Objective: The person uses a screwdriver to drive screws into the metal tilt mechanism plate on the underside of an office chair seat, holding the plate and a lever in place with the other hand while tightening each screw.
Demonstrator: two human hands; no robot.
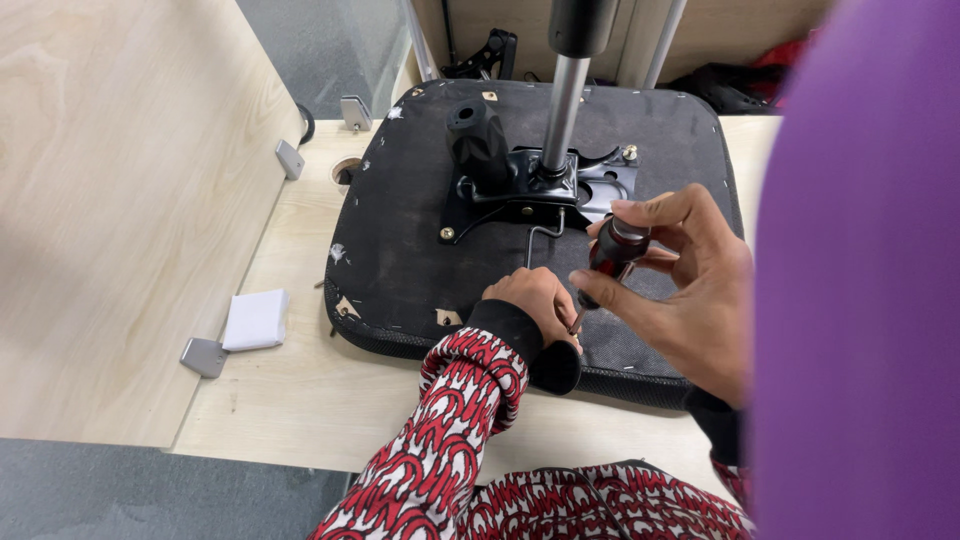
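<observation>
Item: upturned black fabric-covered chair seat [400, 240], lying underside up on the pale wooden table [300, 400], its near edge overhanging toward the person.

Fittings on the seat: black metal mechanism plate [520, 190] sitting at the centre, carrying a chrome gas-lift column [563, 110] that is rising toward the camera, and a black plastic knob handle [480, 145] standing to the column's left. A thin bent metal lever [540, 235] is projecting from the plate toward the hands.

Right hand [690, 285]: curling closed around a screwdriver with a dark red-and-black handle [612, 255], thumb and fingers gripping the handle, shaft angling down to the seat near the front edge.

Left hand [535, 300]: resting knuckles-up on the seat fabric just beside the screwdriver's tip, fingers folded under; what it is pinching, if anything, cannot be told. The sleeve is showing a red, white and black pattern with a black cuff.

Surroundings: small white foam block [256, 318] lying on the table left of the seat, touching a grey metal bracket [204, 356]. Light wooden panel [110, 200] standing along the left. A purple blur is covering the right of the view.
</observation>
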